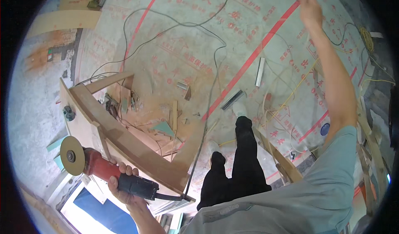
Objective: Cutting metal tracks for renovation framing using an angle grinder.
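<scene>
My left hand [124, 184] is wrapped around the black rear body of a red and black angle grinder [102, 166]. A tan round disc [72, 156] is fitted at the grinder's head, pointing left. From its back end a black cord [166, 197] runs over the corner of a wooden frame [124, 136] and away across the floor. The grinder is above the near side of this frame. Far out at the upper right, my right hand [311, 10] is raised at the end of a stretched arm. Its fingers are blurred, and the cord meets the hand's outline there.
Printed protective sheeting [183, 47] with red stripes covers the floor. Metal channel pieces [260, 72] and wood offcuts [175, 114] lie on it. Cord loops [178, 25] and a yellow cable [297, 88] cross the floor. A wooden board [286, 163] is right of my legs.
</scene>
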Motion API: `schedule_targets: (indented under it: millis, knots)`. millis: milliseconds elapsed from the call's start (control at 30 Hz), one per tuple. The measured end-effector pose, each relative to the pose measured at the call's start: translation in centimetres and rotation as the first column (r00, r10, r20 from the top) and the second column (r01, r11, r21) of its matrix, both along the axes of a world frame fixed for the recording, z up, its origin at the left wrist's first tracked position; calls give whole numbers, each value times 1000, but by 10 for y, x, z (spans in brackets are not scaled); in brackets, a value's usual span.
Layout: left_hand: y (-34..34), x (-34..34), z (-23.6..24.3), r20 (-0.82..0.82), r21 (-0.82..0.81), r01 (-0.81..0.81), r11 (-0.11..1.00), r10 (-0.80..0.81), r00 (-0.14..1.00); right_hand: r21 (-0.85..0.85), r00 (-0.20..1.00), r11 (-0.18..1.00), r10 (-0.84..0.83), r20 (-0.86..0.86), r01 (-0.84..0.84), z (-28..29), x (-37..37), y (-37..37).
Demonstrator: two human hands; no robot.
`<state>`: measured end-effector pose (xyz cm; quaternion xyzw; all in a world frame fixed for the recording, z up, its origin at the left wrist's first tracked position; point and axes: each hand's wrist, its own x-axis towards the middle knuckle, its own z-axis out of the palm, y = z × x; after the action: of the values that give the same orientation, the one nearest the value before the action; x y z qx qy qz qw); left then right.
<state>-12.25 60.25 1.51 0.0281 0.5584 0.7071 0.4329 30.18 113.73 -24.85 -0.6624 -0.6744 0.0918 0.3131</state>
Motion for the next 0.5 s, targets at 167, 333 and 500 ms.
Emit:
schedule_targets:
  millis: [167,333,500]
  knots:
    - [-21,-5,43,18,63,-56,996,55,998,275,974,953,-65,-215,125,123,-7,15]
    - [-36,-8,58,40,112,-62,992,58,998,114,921,921,352,165,-372,159,54,45]
    - [-47,-12,51,140,163,-76,984,53,989,-154,669,974,227,707,-168,208,229,129]
